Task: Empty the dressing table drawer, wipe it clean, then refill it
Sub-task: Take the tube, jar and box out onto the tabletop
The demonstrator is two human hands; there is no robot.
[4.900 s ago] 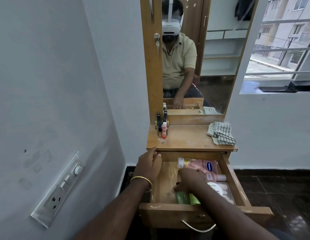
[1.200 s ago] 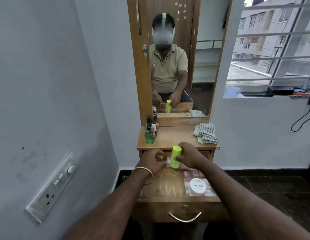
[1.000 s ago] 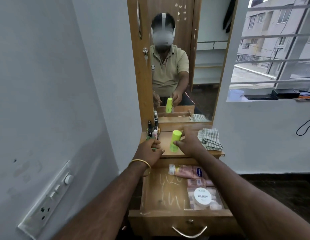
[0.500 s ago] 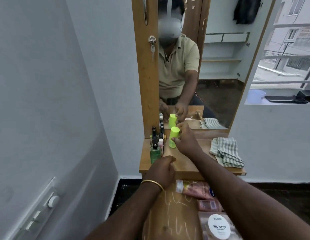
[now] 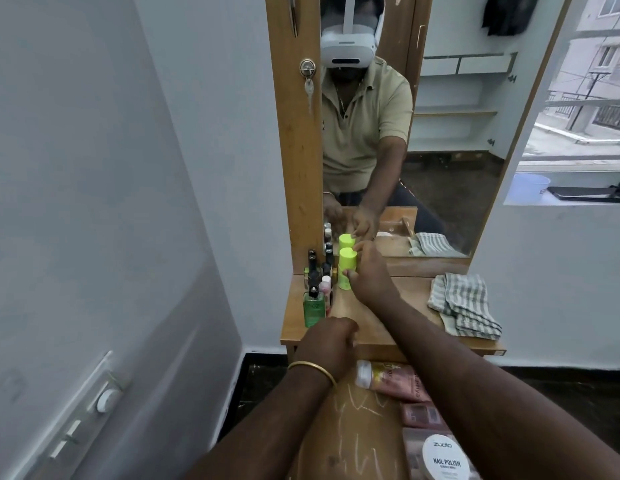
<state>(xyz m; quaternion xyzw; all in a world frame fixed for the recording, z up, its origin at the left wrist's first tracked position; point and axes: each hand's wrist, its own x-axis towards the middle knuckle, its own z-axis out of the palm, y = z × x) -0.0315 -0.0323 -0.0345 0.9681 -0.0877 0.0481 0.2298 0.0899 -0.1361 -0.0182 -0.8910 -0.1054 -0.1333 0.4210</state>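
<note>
Presently we have the right hand [image 5: 369, 277] out over the wooden surface [image 5: 398, 299], fingers and thumb closed round a lime-green bottle [image 5: 347, 268]. Bottle upright, base on the surface close to the mirror [image 5: 422, 133], which repeats its cap just above.

Left of it, a tight cluster of small bottles [image 5: 319, 271]: dark-capped ones at the back, a pink one, and a clear green bottle [image 5: 314, 308] at the front, nearest us. We cannot tell whether the lime-green bottle touches the cluster.

Left hand [image 5: 331, 341] curled into a loose fist at the front edge of the surface, a gold bangle [image 5: 312, 368] at the wrist; we cannot tell whether it holds anything.

Folded checked cloth [image 5: 464, 306] lies on the right side of the surface, well apart from the bottles.

Below, the drawer [image 5: 357, 427] stands open. Its left part shows a bare wood floor with pale scribbled marks. Along its right side: a pink tube [image 5: 395, 381] with a white cap lying flat, a dark pink item partly hidden by the right forearm, and a round white-lidded tub [image 5: 443, 457] reading "NAIL POLISH".
</note>
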